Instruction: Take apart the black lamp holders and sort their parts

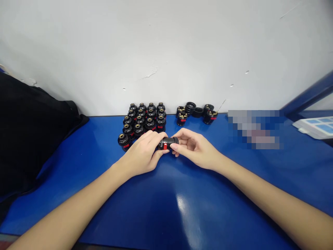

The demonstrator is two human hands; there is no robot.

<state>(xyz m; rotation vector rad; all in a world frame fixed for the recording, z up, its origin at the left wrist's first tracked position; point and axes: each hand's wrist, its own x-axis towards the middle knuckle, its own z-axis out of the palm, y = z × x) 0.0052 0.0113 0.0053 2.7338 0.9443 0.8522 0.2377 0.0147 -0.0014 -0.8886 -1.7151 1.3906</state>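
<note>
A black lamp holder (pixel 168 142) with a red switch lies sideways between my hands, just above the blue table (pixel 156 211). Its left end is gripped by my left hand (pixel 145 151), fingers over the top and thumb below. My right hand (pixel 194 147) has its fingers and thumb closed around the right end. Left of and behind my left hand stand several upright lamp holders (pixel 141 120) in rows, with brass threaded tops and red switches. Behind my right hand are open lamp holder bodies (pixel 181 119) showing brass contacts, beside black ring-like parts (pixel 190 107).
A black cloth or bag (pixel 33 132) covers the table's left side. The pale wall (pixel 166 55) rises behind the parts. On the right lie a pixelated patch (pixel 256 130), a white and blue object (pixel 317 125) and a blue frame bar (pixel 309 93).
</note>
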